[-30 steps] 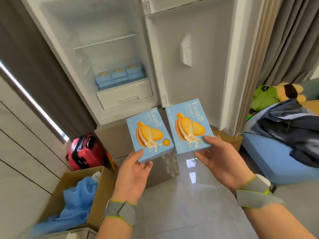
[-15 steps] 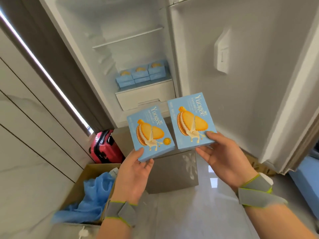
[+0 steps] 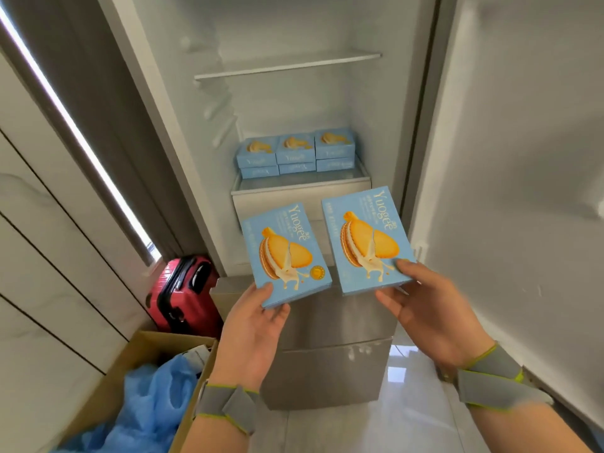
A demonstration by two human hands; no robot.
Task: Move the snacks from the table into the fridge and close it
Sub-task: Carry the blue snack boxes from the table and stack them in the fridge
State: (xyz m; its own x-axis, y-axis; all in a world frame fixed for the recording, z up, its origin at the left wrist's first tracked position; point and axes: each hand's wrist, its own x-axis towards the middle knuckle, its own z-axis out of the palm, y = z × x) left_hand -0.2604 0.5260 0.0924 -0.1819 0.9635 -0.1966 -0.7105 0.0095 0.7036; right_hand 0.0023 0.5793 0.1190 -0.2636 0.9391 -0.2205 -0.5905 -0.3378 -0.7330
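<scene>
Closer in than half a second back: the fridge cavity now fills the view, and the lower shelf and its stack sit larger and dead ahead. Grip is unchanged on both sides.

Left hand: thumb on top of the left box at its near-left corner, fingers curled underneath. Right hand: thumb on top of the right box at its near-right corner, fingers under. Both boxes are face-up and slightly tilted, side by side with a narrow gap, not touching. In view they sit in front of the drawer face, just below the lower shelf lip, not yet inside.

Inside: stacked boxes, three columns two high, pushed to the back of the lower shelf. There's a bare strip of shelf in front of them along the lip, and open height from the stack top to the upper shelf. The stack spans most of the width; can't tell if it touches the side walls.

Edges: door is swung open on my right, its inner face close beside my right hand and wrist. The fridge's left frame edge runs down left of the left box. Lower compartment fronts are below my hands, shut.

Floor left: red suitcase beside the fridge, and a cardboard carton holding a blue bag next to my left forearm.
</scene>
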